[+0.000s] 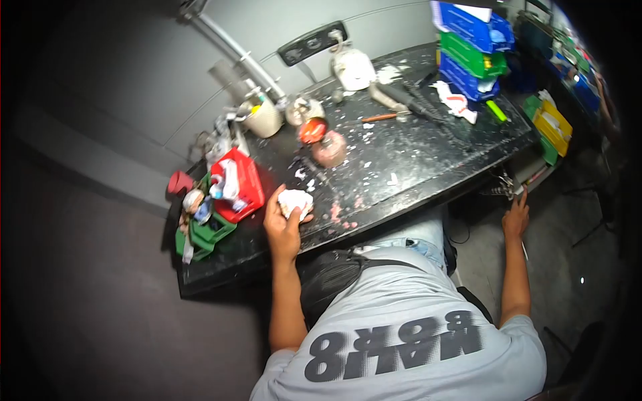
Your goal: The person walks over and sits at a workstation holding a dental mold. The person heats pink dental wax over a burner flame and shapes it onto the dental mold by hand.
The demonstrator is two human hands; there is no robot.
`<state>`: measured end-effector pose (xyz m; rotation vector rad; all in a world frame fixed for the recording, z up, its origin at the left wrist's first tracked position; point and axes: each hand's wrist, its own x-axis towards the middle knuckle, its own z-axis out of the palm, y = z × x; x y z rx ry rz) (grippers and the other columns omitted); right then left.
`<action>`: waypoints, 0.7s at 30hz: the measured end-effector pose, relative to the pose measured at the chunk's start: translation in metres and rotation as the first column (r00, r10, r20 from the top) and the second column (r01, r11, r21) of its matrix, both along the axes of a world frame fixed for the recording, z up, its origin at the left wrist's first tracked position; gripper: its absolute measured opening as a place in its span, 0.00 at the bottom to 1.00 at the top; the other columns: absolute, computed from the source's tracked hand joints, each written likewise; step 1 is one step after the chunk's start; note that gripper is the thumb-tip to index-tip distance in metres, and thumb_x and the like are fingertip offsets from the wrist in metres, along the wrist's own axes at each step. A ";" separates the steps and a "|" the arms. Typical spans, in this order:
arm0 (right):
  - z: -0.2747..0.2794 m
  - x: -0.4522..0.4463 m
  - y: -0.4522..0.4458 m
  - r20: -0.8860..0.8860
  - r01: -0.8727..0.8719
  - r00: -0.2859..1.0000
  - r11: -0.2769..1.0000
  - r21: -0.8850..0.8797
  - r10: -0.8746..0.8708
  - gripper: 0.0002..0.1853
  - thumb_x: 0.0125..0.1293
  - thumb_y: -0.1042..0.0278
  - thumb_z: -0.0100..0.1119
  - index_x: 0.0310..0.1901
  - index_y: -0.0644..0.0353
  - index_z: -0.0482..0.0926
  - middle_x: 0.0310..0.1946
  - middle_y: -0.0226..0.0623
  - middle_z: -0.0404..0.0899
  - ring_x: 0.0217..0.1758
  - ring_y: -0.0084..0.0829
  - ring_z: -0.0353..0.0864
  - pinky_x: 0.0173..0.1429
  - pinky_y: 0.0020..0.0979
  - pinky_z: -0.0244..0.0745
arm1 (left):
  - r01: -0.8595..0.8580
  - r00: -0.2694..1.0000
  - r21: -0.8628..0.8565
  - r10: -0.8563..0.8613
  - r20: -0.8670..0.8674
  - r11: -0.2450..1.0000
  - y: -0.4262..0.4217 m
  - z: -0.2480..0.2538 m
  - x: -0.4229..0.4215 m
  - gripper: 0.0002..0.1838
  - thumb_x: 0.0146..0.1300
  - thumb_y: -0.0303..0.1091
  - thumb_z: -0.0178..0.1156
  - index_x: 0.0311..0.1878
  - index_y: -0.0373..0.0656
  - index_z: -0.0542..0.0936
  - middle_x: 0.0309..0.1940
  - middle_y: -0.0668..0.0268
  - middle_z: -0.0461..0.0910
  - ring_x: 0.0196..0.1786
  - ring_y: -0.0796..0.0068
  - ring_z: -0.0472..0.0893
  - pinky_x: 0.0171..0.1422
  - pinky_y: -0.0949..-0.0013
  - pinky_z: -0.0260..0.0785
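My left hand [284, 224] is closed around a small white lump [295, 203] above the front left part of the black table [414, 170]. A red bin [249, 189] with white items in it stands just left of that hand. On the right, my right hand [515, 215] reaches down beside the table to an open drawer [535, 175]. Its fingers are at small metal items [506, 185] at the drawer's front; whether they grip one is too small to tell. A pinkish round pot [330, 149] and a red-orange round object [312, 131] are beyond my left hand.
Green bins [210, 234] stand at the table's left end, stacked blue and green bins [461, 57] at the back right. A cup of tools [263, 119], a white device [354, 69], a dark handpiece [414, 100] and an orange-handled tool [380, 117] lie toward the back. White scraps are scattered about.
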<state>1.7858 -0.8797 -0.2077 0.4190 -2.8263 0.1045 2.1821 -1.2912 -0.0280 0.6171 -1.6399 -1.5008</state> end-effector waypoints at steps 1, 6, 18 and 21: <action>-0.006 -0.005 0.003 -0.043 -0.006 0.999 1.000 0.004 0.006 0.33 0.48 0.75 0.68 0.60 0.59 0.74 0.77 0.33 0.48 0.52 0.43 0.76 0.54 0.42 0.76 | 0.018 1.000 -0.012 -0.019 -0.017 1.000 -0.002 -0.001 0.000 0.27 0.65 0.20 0.55 0.68 0.34 0.63 0.49 0.54 0.77 0.44 0.63 0.83 0.43 0.64 0.83; -0.016 -0.011 0.029 -0.092 0.016 0.996 0.999 0.031 -0.013 0.26 0.46 0.72 0.69 0.52 0.60 0.79 0.68 0.46 0.64 0.59 0.43 0.70 0.58 0.40 0.71 | -0.057 0.998 -0.058 0.056 -0.011 0.997 0.005 -0.003 -0.001 0.26 0.65 0.18 0.53 0.67 0.33 0.64 0.50 0.53 0.77 0.45 0.63 0.83 0.42 0.66 0.83; 0.033 0.006 0.062 -0.135 0.426 0.891 0.901 -0.084 -0.434 0.13 0.57 0.68 0.59 0.42 0.65 0.81 0.54 0.48 0.74 0.55 0.44 0.73 0.59 0.43 0.68 | -0.068 0.997 -0.053 0.069 0.028 0.996 0.011 0.001 -0.002 0.27 0.64 0.19 0.52 0.68 0.35 0.65 0.50 0.53 0.78 0.41 0.65 0.83 0.40 0.67 0.81; 0.021 -0.047 0.097 -0.194 0.430 0.870 0.889 -0.154 -0.454 0.14 0.58 0.66 0.57 0.41 0.66 0.81 0.49 0.50 0.78 0.52 0.47 0.76 0.58 0.45 0.70 | -0.075 0.996 -0.063 0.078 0.045 0.995 0.008 -0.001 -0.002 0.27 0.64 0.20 0.53 0.68 0.34 0.65 0.49 0.53 0.78 0.41 0.65 0.84 0.39 0.68 0.81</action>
